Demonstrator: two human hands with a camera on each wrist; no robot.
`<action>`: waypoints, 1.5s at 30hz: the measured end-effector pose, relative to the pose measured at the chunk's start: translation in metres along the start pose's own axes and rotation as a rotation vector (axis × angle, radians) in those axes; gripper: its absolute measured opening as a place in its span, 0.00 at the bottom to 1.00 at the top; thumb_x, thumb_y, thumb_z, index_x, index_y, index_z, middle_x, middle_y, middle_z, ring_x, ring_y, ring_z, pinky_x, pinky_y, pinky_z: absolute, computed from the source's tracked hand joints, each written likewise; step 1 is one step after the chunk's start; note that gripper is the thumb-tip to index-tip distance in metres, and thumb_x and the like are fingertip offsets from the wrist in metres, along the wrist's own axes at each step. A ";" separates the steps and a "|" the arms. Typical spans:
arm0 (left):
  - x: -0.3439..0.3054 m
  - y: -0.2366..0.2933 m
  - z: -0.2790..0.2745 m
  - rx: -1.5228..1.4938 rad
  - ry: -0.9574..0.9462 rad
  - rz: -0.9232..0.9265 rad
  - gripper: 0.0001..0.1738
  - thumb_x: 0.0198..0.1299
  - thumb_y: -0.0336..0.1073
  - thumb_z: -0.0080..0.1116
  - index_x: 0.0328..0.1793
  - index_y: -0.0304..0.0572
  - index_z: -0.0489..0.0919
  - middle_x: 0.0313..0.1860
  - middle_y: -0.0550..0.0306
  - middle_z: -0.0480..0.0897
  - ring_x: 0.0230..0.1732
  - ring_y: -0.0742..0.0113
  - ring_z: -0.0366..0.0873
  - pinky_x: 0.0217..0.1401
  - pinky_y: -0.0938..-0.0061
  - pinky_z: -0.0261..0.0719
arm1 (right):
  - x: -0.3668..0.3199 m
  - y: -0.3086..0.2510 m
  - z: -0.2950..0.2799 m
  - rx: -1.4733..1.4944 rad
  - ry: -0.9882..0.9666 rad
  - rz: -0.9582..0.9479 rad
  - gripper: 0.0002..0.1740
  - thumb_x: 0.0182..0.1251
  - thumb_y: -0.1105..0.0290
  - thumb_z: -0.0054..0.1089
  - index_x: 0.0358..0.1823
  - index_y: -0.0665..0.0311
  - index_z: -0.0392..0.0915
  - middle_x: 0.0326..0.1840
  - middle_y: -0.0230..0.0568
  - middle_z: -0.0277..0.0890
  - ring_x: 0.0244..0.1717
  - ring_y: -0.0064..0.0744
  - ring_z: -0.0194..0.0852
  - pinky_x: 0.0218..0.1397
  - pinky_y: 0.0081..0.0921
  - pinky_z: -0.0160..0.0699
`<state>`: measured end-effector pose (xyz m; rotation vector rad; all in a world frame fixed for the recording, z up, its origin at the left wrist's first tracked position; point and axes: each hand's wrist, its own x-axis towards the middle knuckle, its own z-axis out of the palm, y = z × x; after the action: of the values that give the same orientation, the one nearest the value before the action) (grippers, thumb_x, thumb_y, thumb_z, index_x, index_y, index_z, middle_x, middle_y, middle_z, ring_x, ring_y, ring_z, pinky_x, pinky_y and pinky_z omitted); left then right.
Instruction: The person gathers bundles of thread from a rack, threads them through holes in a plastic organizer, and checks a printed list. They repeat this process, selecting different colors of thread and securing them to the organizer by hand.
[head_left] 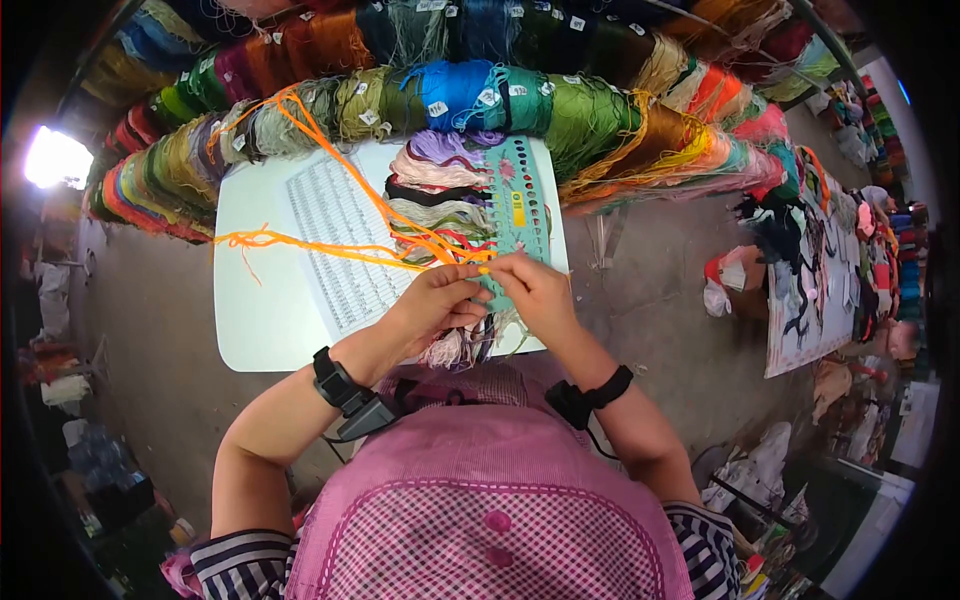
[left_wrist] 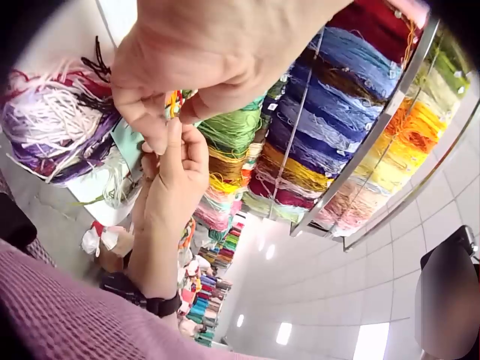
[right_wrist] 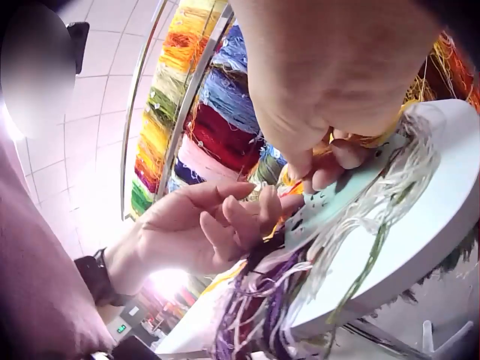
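**Both hands pinching orange thread at the edge of a green card**

Nearest the camera: pink checked garment (head_left: 430, 530) and a striped sleeve (head_left: 240, 565) on each arm. A black wrist device (head_left: 350, 390) sits on the left wrist, another (head_left: 570, 404) on the right.

Next, the left hand (head_left: 436, 302) and right hand (head_left: 543, 297), fingertips meeting over the card. Left grip: thumb and forefinger pinch the orange thread (head_left: 262, 238), remaining fingers loosely bent. Right grip: thumb and forefinger pinch the same thread just beside the left fingertips. Exact contact between the fingertips is partly hidden.

Thread position: one length runs from the fingers to the left edge of the bench (head_left: 250, 335); another slants up and left to the rack bundles. Both cross the printed sheet (head_left: 318, 215), which lies on the bench left of the card.

The green card (head_left: 520, 233) lies at the right of the bench, holes along its sides. Mixed skeins (head_left: 440, 178), lilac, pink, black and grey among them, extend from its left side.

Beyond the bench: rack with thread bundles (head_left: 455, 95), blue at centre, greens on either side, small white tags attached. Far left, a bright lamp (head_left: 55, 158).
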<state>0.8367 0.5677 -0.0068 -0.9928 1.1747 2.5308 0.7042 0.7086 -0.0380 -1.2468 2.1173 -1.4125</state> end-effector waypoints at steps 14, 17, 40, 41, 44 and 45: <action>0.004 0.002 0.003 0.006 0.000 0.032 0.15 0.68 0.34 0.53 0.58 0.35 0.74 0.40 0.56 0.83 0.28 0.75 0.80 0.35 0.81 0.83 | -0.005 0.003 -0.006 -0.158 0.093 -0.007 0.05 0.54 0.74 0.66 0.33 0.61 0.80 0.31 0.38 0.79 0.28 0.35 0.79 0.30 0.28 0.75; 0.011 -0.001 -0.012 0.079 -0.107 0.132 0.10 0.68 0.34 0.55 0.49 0.35 0.78 0.37 0.58 0.83 0.26 0.77 0.79 0.30 0.82 0.82 | -0.005 -0.012 -0.009 -0.214 0.010 -0.104 0.11 0.51 0.73 0.69 0.37 0.61 0.79 0.30 0.37 0.78 0.26 0.32 0.78 0.28 0.27 0.73; 0.004 0.026 0.012 0.188 -0.068 0.312 0.07 0.59 0.26 0.59 0.42 0.36 0.84 0.36 0.57 0.83 0.31 0.76 0.78 0.34 0.83 0.75 | -0.001 -0.017 -0.015 -0.190 -0.078 0.079 0.19 0.49 0.67 0.68 0.43 0.60 0.74 0.38 0.40 0.79 0.32 0.38 0.80 0.36 0.35 0.78; 0.001 0.026 0.012 0.203 -0.037 0.380 0.07 0.57 0.24 0.59 0.40 0.35 0.85 0.38 0.58 0.82 0.31 0.76 0.76 0.33 0.82 0.74 | -0.002 -0.014 -0.015 -0.191 -0.068 0.078 0.19 0.49 0.67 0.68 0.43 0.60 0.74 0.38 0.40 0.79 0.32 0.38 0.80 0.36 0.35 0.78; -0.007 0.029 0.002 0.207 0.020 0.570 0.06 0.56 0.23 0.60 0.39 0.34 0.85 0.38 0.59 0.82 0.30 0.76 0.75 0.33 0.81 0.73 | -0.005 -0.006 -0.015 -0.229 -0.106 0.040 0.18 0.49 0.67 0.68 0.42 0.58 0.74 0.34 0.38 0.78 0.30 0.37 0.79 0.34 0.36 0.77; -0.012 0.033 -0.001 0.194 0.042 0.551 0.06 0.55 0.23 0.61 0.38 0.35 0.85 0.38 0.59 0.82 0.30 0.76 0.74 0.33 0.80 0.71 | -0.005 -0.009 -0.015 -0.251 -0.124 0.082 0.18 0.49 0.66 0.68 0.42 0.56 0.75 0.32 0.36 0.77 0.29 0.36 0.79 0.33 0.35 0.76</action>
<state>0.8324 0.5459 0.0203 -0.7554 1.8835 2.7089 0.7015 0.7207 -0.0246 -1.2822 2.2825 -1.0322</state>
